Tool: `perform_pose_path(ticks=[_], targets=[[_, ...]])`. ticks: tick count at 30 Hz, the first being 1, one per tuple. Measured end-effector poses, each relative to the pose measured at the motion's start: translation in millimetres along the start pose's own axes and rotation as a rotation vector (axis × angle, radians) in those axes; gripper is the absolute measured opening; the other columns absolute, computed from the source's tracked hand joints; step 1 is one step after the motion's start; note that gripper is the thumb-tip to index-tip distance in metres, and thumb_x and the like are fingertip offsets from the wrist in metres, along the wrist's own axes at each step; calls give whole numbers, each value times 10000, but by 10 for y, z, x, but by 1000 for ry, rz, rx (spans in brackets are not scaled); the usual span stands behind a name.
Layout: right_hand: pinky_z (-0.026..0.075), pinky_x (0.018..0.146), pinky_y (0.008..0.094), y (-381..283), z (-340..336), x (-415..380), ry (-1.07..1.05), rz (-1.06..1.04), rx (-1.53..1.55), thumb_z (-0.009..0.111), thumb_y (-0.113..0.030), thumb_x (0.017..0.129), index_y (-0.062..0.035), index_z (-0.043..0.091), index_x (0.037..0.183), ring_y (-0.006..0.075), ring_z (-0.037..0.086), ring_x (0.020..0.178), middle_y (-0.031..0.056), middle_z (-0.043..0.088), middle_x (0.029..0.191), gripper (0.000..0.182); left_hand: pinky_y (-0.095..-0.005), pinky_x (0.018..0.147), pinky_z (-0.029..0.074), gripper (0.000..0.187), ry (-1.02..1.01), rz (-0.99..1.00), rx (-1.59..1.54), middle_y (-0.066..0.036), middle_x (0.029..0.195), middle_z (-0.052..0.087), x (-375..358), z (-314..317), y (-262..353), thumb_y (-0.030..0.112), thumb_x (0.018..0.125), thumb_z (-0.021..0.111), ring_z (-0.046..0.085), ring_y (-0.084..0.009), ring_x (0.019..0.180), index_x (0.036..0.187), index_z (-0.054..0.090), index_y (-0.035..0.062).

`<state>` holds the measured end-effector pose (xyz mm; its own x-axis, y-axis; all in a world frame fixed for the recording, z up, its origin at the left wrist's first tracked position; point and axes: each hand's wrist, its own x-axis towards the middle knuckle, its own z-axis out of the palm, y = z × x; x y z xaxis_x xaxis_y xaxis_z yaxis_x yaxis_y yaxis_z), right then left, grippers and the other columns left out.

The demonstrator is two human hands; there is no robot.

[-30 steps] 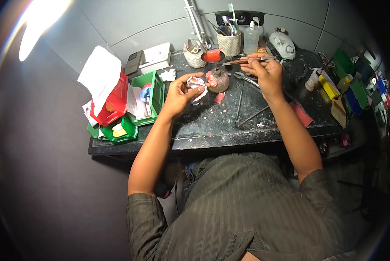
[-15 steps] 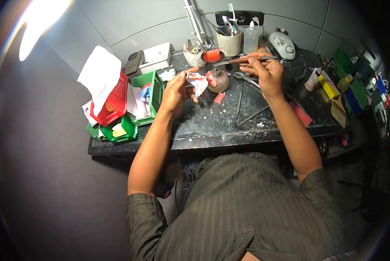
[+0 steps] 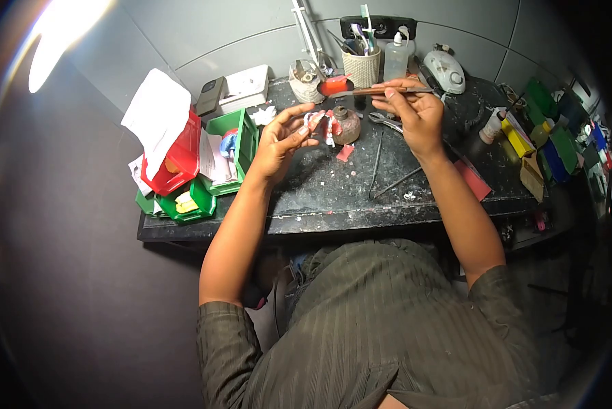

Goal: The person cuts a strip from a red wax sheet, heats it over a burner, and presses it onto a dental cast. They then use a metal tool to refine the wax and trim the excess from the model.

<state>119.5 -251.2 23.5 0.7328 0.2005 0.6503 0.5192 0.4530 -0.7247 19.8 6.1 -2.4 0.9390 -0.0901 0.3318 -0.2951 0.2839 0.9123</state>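
Observation:
My left hand (image 3: pixel 278 140) holds a small pink-and-white dental model (image 3: pixel 319 124) up by its fingertips, just left of a round brown burner (image 3: pixel 345 125). My right hand (image 3: pixel 415 112) grips a thin wooden-handled metal tool (image 3: pixel 377 90) that lies level, its tip pointing left over a small dish of red wax (image 3: pixel 334 86). Both hands hover above the dark, speckled worktop (image 3: pixel 333 187).
Green and red bins (image 3: pixel 203 157) with papers stand at the left. A cup of tools (image 3: pixel 361 65), a plastic bottle (image 3: pixel 394 58) and a white device (image 3: pixel 444 70) line the back wall. Pliers (image 3: pixel 386 123) and thin rods (image 3: pixel 377 163) lie on the worktop. Coloured boxes (image 3: pixel 544 146) crowd the right.
My left hand has turned the dental model and lifted it towards the burner, holding it now by the fingertips. My right hand with the tool has shifted slightly up and left.

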Motion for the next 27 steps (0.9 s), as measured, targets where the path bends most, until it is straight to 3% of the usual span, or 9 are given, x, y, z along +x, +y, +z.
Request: perform_pose_path(ticks=[5, 12, 21, 23, 27], targets=[[649, 830, 365, -106, 128, -82, -170, 39, 95, 594, 0, 979, 96, 616, 1075, 258, 716, 992, 209, 700, 1042, 138, -309, 898, 540, 495, -28, -40, 27, -73, 1240, 663, -7, -41, -21, 213, 975, 680, 645, -141, 1070, 1405, 527, 20], [647, 836, 361, -97, 159, -113, -212, 60, 140, 590, 3, 977, 102, 612, 1076, 263, 715, 992, 212, 699, 1044, 141, -290, 862, 530, 479, -54, -13, 25, -86, 1222, 670, -7, -7, -10, 272, 987, 665, 641, -123, 983, 1378, 567, 14], [642, 844, 360, -139, 161, -119, -257, 71, 114, 596, 6, 969, 98, 619, 1072, 252, 717, 982, 201, 701, 1037, 140, -310, 854, 501, 495, -100, -13, 30, -122, 1278, 656, -5, 23, 11, 315, 1010, 624, 647, -160, 1015, 1378, 564, -10], [628, 879, 423, -121, 135, -118, -317, 43, 52, 566, -26, 991, 83, 592, 1122, 311, 703, 1053, 249, 683, 1105, 172, -310, 853, 495, 496, -109, -13, 37, -123, 1287, 653, -6, 12, 7, 318, 1013, 618, 646, -167, 1035, 1382, 564, -10], [625, 887, 415, -77, 147, -110, -262, 36, 61, 562, -19, 987, 82, 593, 1121, 304, 713, 1026, 238, 696, 1085, 171, -311, 865, 484, 505, -155, -25, 47, -118, 1300, 650, -4, -6, 13, 332, 1019, 599, 638, -177, 1086, 1392, 563, -8]])
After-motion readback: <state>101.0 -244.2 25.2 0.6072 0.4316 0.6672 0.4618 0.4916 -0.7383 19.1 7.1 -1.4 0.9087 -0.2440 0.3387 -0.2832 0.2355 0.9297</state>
